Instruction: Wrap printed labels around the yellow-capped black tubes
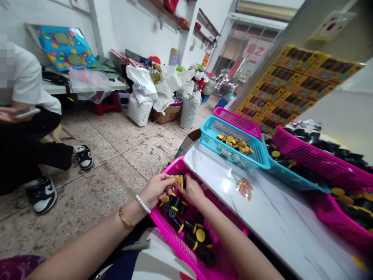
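My left hand (pixel 159 189), with a pearl bracelet and a gold bangle at the wrist, pinches a small yellow printed label (pixel 177 181) between thumb and fingers. Close to its right side is my right hand (pixel 192 189), its fingers bent at the label's edge and partly hidden. Both hands are above the far end of a pink basket (pixel 163 229) resting by my lap. Inside it lie several black cylindrical pieces (pixel 190 240) with yellow ends or bands. On the white marbled table (pixel 217 177) to the right lies a small pile of printed labels (pixel 244 188).
A blue basket (pixel 210 142) of yellow-wrapped pieces stands on the table, beside pink baskets (pixel 303 146) of black parts. Yellow boxes (pixel 279 77) are stacked behind. At left sits a person (pixel 32 81) holding a phone. White sacks (pixel 140 107) stand on the floor.
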Demonstrator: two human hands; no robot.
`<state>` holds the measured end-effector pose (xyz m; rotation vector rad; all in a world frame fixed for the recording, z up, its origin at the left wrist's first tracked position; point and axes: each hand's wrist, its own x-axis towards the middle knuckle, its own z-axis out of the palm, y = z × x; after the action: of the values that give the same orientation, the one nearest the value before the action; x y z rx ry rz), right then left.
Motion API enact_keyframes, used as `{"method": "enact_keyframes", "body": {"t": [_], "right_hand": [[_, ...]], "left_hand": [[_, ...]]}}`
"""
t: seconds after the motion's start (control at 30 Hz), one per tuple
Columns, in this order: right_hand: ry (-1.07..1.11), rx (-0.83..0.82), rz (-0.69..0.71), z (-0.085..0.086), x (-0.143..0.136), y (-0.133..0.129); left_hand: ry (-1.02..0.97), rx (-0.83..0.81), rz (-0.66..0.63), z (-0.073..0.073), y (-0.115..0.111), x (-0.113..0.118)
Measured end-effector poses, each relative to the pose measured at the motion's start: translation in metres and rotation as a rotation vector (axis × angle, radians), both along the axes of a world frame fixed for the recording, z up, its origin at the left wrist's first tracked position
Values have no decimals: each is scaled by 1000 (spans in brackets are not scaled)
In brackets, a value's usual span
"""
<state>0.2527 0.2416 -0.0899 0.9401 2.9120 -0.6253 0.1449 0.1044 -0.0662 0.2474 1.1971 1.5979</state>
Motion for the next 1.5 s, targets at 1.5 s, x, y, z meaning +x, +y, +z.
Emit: {"method": "enact_keyframes", "body": {"t": [1.5], "right_hand": [[852, -638, -86, 27, 62, -48]], "left_hand": [[-332, 116, -31, -7, -4, 17]]}}
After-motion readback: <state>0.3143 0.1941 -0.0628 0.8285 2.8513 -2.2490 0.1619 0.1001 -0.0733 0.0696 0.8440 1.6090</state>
